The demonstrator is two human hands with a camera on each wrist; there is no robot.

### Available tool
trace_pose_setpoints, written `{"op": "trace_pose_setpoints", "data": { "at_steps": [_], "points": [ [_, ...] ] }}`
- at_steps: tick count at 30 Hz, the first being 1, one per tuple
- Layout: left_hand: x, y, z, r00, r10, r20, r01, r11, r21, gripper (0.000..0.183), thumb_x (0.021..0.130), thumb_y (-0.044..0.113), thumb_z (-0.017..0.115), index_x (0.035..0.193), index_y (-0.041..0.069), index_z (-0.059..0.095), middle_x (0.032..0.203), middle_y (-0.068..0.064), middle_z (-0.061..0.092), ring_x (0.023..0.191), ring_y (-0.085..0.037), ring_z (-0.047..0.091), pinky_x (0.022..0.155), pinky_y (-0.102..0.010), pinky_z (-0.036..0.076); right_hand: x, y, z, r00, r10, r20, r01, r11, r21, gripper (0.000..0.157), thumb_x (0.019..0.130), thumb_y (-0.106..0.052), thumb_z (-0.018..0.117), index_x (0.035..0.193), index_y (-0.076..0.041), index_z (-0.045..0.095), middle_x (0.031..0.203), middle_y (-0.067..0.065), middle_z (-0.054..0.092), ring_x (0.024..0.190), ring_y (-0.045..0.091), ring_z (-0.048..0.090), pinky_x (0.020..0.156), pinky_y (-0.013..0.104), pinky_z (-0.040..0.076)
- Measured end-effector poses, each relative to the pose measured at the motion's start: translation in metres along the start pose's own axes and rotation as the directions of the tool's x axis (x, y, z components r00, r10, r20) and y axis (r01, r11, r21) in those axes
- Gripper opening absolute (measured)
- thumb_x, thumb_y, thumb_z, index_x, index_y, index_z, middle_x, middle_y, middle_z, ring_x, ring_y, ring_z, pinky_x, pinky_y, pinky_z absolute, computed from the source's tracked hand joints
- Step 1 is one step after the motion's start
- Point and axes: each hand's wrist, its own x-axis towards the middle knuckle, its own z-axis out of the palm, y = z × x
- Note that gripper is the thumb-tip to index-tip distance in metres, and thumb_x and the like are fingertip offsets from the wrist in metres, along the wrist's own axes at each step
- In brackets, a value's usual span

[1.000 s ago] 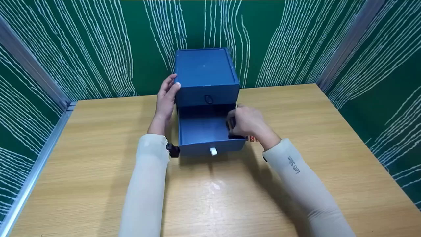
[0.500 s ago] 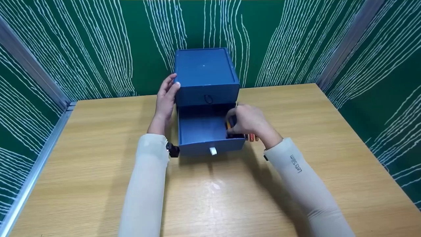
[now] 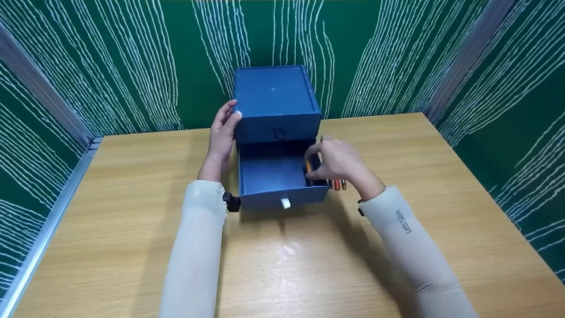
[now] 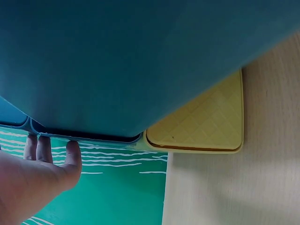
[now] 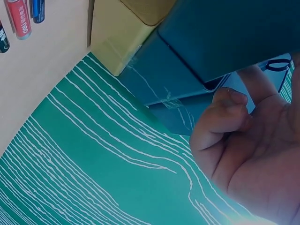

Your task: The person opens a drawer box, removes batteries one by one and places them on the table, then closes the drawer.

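A blue drawer unit stands at the back of the table, its lower blue drawer pulled out. My left hand rests against the unit's left side, thumb near the top front corner; its fingertips touch the blue wall in the left wrist view. My right hand reaches over the drawer's right edge with bent fingers. Between thumb and fingers is a slim orange-and-dark thing, mostly hidden, its kind unclear. In the right wrist view that hand's curled finger shows, but the held thing is out of sight.
Several markers lie on the table right of the drawer, among them a red marker and a blue marker. A yellow drawer forms the bottom tier. A green wall with white lines stands close behind.
My right hand has lifted slightly and shifted right, and the orange-and-dark thing between its fingers has come into view and moved a little with it. The left hand has stayed still.
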Motion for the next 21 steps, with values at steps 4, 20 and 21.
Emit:
{"op": "trace_pose_setpoints", "data": {
  "at_steps": [4,20,21],
  "points": [
    [0.000,0.000,0.000,1.000,-0.011,-0.003,0.011,1.000,0.000,0.041,0.087,0.030,0.049,0.127,0.023,0.042,0.137,0.001,0.033,0.122,-0.013,0.033,0.101,-0.043,0.024,-0.003,0.000,-0.004,1.000,-0.003,-0.006,0.003,1.000,0.008,0.041,0.058,-0.043,0.075,0.092,-0.022,0.067,0.090,0.003,0.057,0.077,0.017,0.048,0.059,0.033,0.040],
    [-0.003,0.003,0.000,1.000,-0.031,0.002,0.031,0.999,0.030,0.041,0.088,0.032,0.047,0.128,0.026,0.040,0.138,0.001,0.031,0.124,-0.014,0.031,0.103,-0.043,0.023,-0.017,0.003,-0.019,0.994,0.006,-0.111,-0.005,1.000,0.013,0.042,0.061,-0.048,0.071,0.096,-0.027,0.065,0.090,-0.001,0.053,0.081,0.018,0.048,0.060,0.033,0.040],
    [-0.003,0.003,0.001,1.000,-0.029,0.005,0.029,0.999,0.032,0.042,0.088,0.033,0.048,0.128,0.026,0.040,0.138,0.001,0.031,0.124,-0.014,0.031,0.103,-0.043,0.023,-0.017,0.003,-0.019,0.993,0.010,-0.114,-0.008,1.000,0.019,0.041,0.061,-0.048,0.072,0.096,-0.027,0.065,0.090,-0.001,0.052,0.081,0.017,0.047,0.060,0.032,0.039]
  ]
}}
